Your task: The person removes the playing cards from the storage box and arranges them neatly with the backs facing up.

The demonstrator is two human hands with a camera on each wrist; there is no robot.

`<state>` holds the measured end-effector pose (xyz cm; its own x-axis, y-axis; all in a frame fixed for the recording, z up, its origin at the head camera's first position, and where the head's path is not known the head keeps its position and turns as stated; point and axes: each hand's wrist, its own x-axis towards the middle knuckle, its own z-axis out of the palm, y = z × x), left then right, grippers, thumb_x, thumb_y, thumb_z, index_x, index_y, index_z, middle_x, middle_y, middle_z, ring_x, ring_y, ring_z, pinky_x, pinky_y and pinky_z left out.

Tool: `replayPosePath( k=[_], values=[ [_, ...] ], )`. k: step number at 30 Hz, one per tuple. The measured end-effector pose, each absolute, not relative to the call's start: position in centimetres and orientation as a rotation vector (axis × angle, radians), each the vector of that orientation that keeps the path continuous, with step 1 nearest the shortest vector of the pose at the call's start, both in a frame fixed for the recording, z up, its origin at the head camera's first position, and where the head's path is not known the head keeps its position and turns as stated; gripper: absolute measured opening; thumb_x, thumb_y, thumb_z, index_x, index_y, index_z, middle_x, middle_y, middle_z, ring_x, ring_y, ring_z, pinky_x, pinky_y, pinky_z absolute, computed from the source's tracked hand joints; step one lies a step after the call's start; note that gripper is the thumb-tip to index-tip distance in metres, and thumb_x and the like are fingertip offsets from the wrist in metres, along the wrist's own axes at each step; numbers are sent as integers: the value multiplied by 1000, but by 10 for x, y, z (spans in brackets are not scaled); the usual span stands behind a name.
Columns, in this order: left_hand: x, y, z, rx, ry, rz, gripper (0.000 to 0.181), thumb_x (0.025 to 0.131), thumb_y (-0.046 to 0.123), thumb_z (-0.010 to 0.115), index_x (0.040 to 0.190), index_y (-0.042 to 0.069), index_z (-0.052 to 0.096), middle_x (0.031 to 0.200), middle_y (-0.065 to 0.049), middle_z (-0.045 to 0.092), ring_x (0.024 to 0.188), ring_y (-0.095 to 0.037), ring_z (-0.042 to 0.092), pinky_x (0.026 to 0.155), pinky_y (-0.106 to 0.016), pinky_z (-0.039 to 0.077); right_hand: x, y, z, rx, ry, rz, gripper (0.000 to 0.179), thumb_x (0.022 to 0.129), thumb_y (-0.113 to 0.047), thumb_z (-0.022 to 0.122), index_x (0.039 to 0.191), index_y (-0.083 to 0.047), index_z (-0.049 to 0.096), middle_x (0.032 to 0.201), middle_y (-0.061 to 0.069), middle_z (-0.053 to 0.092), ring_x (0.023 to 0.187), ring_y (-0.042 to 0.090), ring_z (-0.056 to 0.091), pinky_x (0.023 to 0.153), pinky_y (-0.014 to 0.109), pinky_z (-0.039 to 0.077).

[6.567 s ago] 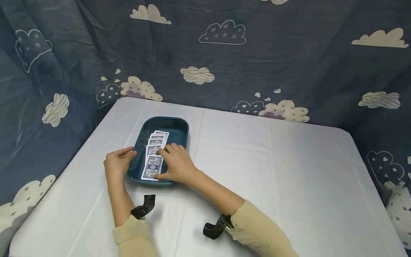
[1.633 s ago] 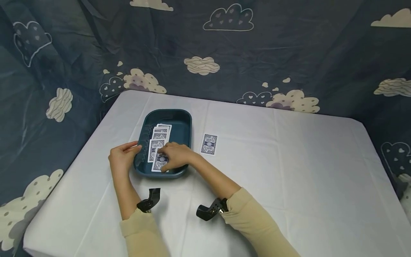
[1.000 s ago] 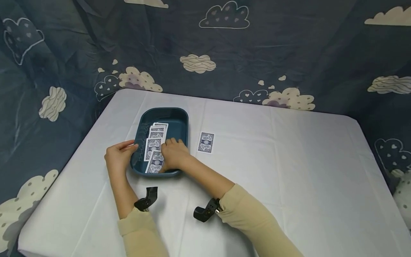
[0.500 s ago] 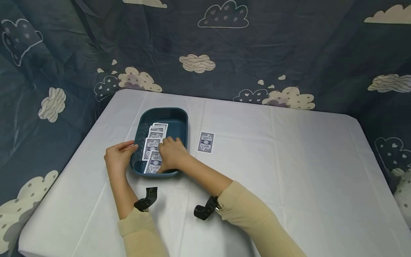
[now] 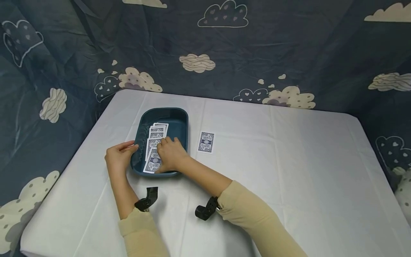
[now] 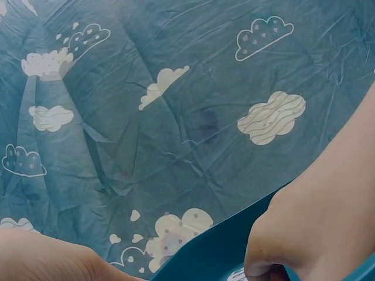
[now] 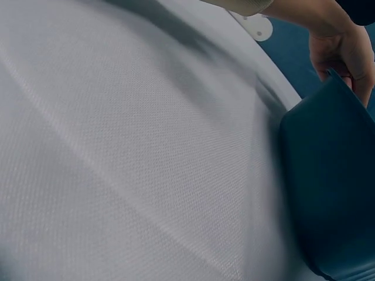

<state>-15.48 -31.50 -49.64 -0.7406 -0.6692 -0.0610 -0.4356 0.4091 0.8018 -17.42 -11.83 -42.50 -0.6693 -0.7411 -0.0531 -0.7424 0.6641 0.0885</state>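
A dark teal tray [image 5: 181, 123] holds several playing cards [image 5: 157, 132], face down in an overlapping column. My left hand [image 5: 118, 159] pinches the tray's left rim between thumb and fingers; the right wrist view also shows the left hand [image 7: 348, 58] on the rim. Inside the tray, my right hand [image 5: 171, 154] grips the nearest playing card [image 5: 152, 162] along its right side, thumb at the near end and curled fingers farther up. That hand covers part of the cards. In the left wrist view the right hand [image 6: 299, 234] reaches down into the tray, its fingertips mostly hidden.
One playing card [image 5: 206, 142] lies face down on the white tablecloth [image 5: 273, 185], right of the tray. A dark blue cloth [image 5: 289, 46] with cloud prints hangs behind and beside the table. Black wrist cameras [image 5: 205, 210] stick out from both forearms.
A card now lies on the table right of the tray. My right hand has slid to the nearest card's right edge, and that card has shifted slightly. My left hand stays at the rim.
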Motion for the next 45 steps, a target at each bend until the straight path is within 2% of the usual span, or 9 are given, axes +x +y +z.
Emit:
replayPosePath(
  k=[3, 5, 8, 12, 18, 23, 26, 35, 45],
  values=[
    [-148, -306, -475, 956, -2405, -1270, 40, 75, 43, 74, 105, 17, 72, 89, 0, 72, 83, -7, 66, 81, -30, 47, -176, -119, -426, -1256, 2843, 174, 93, 59, -79, 59, 120, -9, 55, 116, 3, 54, 107, 17, 46, 88, 37, 39],
    [-142, -296, -454, 974, -2397, -1300, 38, 75, 38, 75, 104, 14, 72, 87, -1, 72, 83, -8, 67, 75, -31, 48, -177, -121, -426, -1245, 2838, 176, 95, 59, -80, 58, 121, -8, 54, 117, 3, 53, 108, 18, 45, 90, 39, 38],
    [-131, -280, -424, 979, -2373, -1366, 34, 77, 26, 74, 105, 6, 71, 91, -9, 71, 88, -16, 67, 78, -34, 47, -178, -123, -428, -1226, 2832, 181, 97, 59, -81, 58, 122, -7, 52, 119, 4, 53, 110, 18, 45, 91, 39, 37],
    [-124, -269, -407, 982, -2367, -1378, 31, 79, 20, 71, 105, 3, 70, 93, -13, 70, 90, -19, 66, 80, -34, 46, -178, -126, -429, -1215, 2821, 174, 99, 59, -81, 58, 124, -6, 51, 120, 4, 52, 110, 18, 45, 91, 39, 36],
    [-124, -268, -408, 989, -2388, -1375, 30, 81, 20, 70, 107, 5, 69, 100, -14, 69, 80, -6, 64, 75, -23, 45, -177, -126, -432, -1251, 2817, 155, 98, 59, -80, 59, 122, -5, 51, 117, 4, 53, 108, 19, 46, 90, 40, 37],
    [-123, -268, -405, 985, -2405, -1375, 31, 81, 21, 70, 108, 6, 69, 101, -14, 68, 69, 6, 55, 70, -16, 42, -177, -126, -432, -1263, 2800, 62, 97, 59, -77, 63, 123, -5, 49, 118, 5, 53, 108, 19, 47, 88, 38, 40],
    [-122, -268, -405, 985, -2405, -1365, 30, 81, 21, 70, 108, 7, 70, 101, -13, 69, 70, 6, 54, 69, -15, 41, -178, -126, -431, -1256, 2775, -31, 94, 59, -73, 67, 122, -5, 50, 115, 5, 53, 105, 19, 48, 84, 35, 43],
    [-124, -267, -408, 968, -2365, -1384, 30, 80, 19, 71, 105, 4, 70, 94, -12, 70, 79, -5, 63, 68, -19, 45, -180, -124, -430, -1303, 2728, -151, 87, 59, -65, 73, 119, -5, 55, 111, 6, 50, 98, 18, 47, 79, 30, 47],
    [-122, -270, -403, 993, -2409, -1383, 31, 80, 23, 71, 108, 8, 70, 98, -10, 70, 70, 6, 54, 72, -18, 43, -184, -124, -426, -1446, 2673, -99, 86, 62, -60, 73, 127, -8, 52, 117, 5, 51, 105, 17, 46, 85, 30, 44]
  ],
)
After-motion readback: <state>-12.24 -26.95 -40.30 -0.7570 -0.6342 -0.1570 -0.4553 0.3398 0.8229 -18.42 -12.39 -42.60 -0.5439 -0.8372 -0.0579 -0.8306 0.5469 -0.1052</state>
